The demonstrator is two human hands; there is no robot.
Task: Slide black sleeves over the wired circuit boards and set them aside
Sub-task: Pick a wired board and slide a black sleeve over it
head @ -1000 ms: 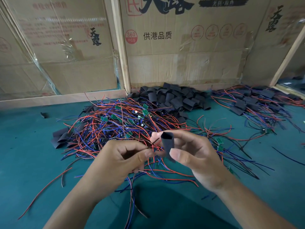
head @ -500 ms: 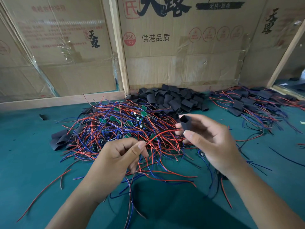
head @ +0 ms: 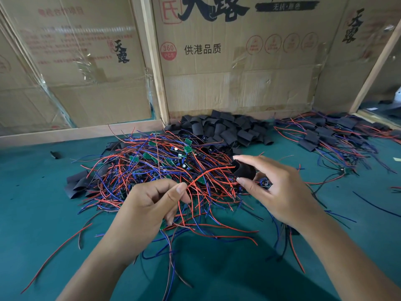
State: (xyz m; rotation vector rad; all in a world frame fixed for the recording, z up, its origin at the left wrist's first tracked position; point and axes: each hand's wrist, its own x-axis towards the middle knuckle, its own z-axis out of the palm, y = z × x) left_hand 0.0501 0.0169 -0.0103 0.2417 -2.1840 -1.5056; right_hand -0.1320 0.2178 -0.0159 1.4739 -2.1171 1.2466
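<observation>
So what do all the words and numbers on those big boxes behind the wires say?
"天露", big black brush letters, top cut off: middle cardboard box.
"供港品质": same box.
"360 PCS" in a red circle: same box.
"氏" in a red square stamp: same box.
"无抗·原色" on a black brush stripe: same box, partly blurred.
"天露", small and upright: left cardboard box.
"天露", upright: right cardboard box.
Red lines on the left box and the red round badges: too blurred to read.

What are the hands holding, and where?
The right hand pinches a sleeve by its sides. The left hand pinches a red wire near one end.
</observation>
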